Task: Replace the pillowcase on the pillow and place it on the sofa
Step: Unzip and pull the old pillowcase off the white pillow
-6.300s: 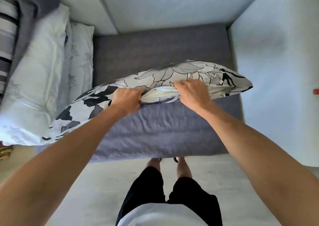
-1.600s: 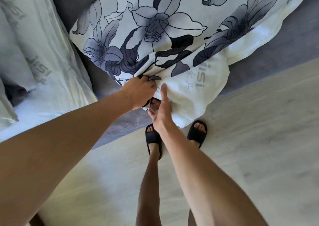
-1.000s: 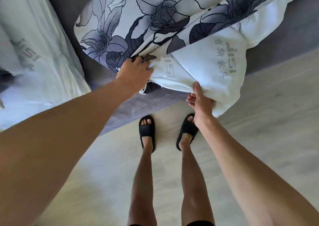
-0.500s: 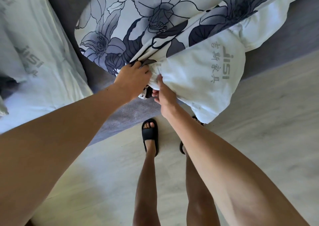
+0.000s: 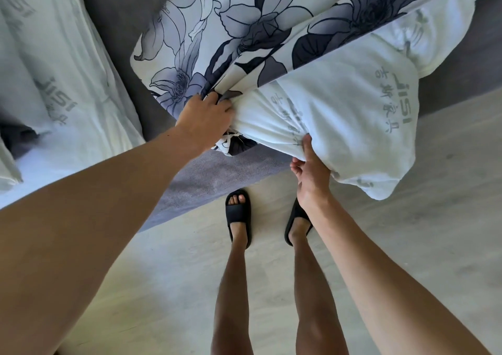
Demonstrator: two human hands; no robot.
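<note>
Bright, soft daylight; sharp focus, wide-angle edge distortion.

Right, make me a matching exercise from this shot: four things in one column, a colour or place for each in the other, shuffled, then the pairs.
Things
1. floral pillowcase
2. white pillow
3. slippers
4. sofa seat

Descriptions
A. black, on the person's feet
B. grey, under the bedding
C. bunched at its open edge in the left hand
D. printed with grey lettering, gripped from below by the right hand

Pairs: 1-C, 2-D, 3-A, 4-B
</note>
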